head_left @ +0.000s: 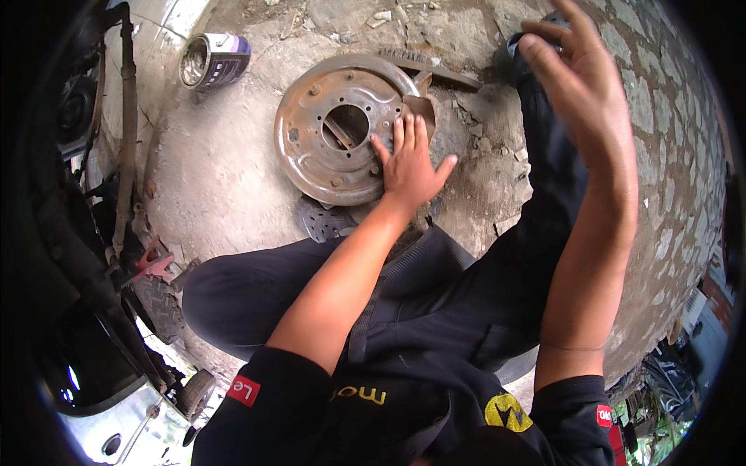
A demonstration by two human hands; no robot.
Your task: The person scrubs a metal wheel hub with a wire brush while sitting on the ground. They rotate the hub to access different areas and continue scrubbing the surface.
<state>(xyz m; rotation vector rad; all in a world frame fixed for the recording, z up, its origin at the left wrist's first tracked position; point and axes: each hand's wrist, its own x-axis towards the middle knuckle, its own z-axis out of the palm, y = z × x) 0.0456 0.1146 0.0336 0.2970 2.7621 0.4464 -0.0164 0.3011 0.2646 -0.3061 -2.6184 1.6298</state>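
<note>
1. Left hand point(410, 167): palm down, fingers slightly spread and pointing away from the person, thumb out to the right. It presses on the near-right part of the plate, gripping nothing that shows.
2. Round metal plate point(350, 87): brown, rust-stained, on the ground ahead of the seated person, beyond the lap. Broad face up, with a ring of small holes about the central opening. Outline circular, so no clear long axis; its one pointer is the bent metal tab point(420, 113) at the right edge, just beyond the fingertips.
3. Through the opening: a narrow strip point(339, 133), slanting from far left to near right.
4. Right hand point(587, 97): raised at upper right, well apart from the plate, fingers loosely parted, nothing seen in it. Nearest thing: the dark trouser leg point(553, 147).
5. Wire brush point(454, 78): just beyond the plate. Long axis runs left to right, bristles leftward, handle end toward the right leg.
6. Perforated dark piece point(322, 221): at the plate's near edge, partly covered.
7. Can point(227, 60): far left of the plate, round end facing left; standing or lying, cannot tell.
</note>
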